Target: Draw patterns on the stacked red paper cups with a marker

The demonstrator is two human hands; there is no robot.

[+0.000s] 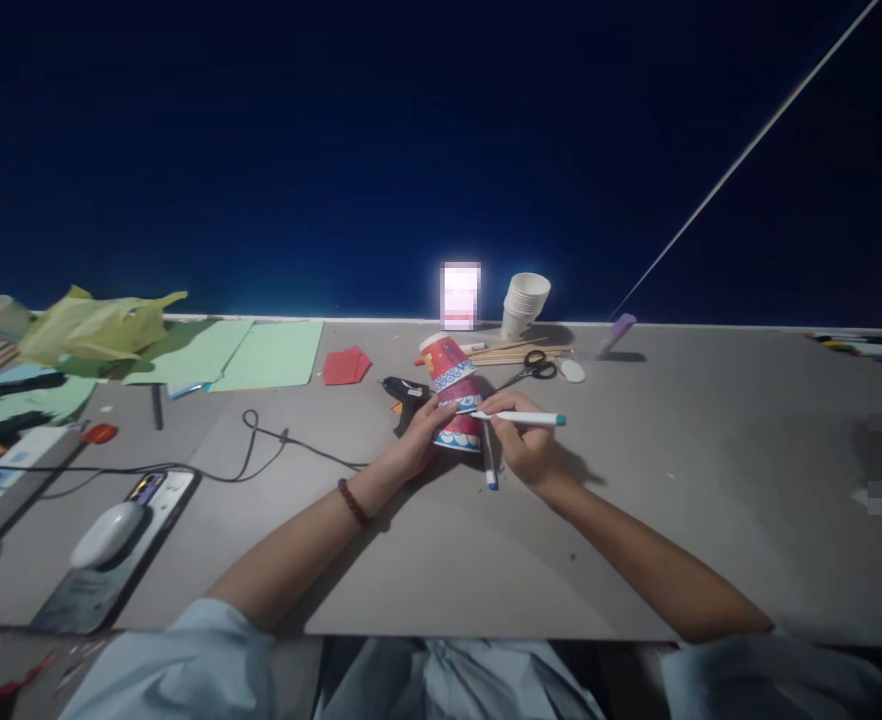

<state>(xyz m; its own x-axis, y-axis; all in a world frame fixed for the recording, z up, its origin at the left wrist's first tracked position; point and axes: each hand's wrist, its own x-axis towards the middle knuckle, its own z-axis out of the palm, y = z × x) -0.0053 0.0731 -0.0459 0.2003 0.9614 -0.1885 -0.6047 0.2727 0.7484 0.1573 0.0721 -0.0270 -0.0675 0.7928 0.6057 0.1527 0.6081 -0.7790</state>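
Near the middle of the table stands a leaning stack of decorated paper cups, red and purple with blue-and-white scalloped bands. My left hand is closed around the stack's left side. In my right hand is a white marker with a teal end, its tip at the stack's right side. A second marker with a blue end lies on the table between the stack and my right hand. Just behind my left hand lies a black glue gun, partly covered by it.
Behind are black scissors, wooden sticks, nested white cups and a purple glue stick. Green paper, red paper, a cable, a phone and a power strip lie leftward.
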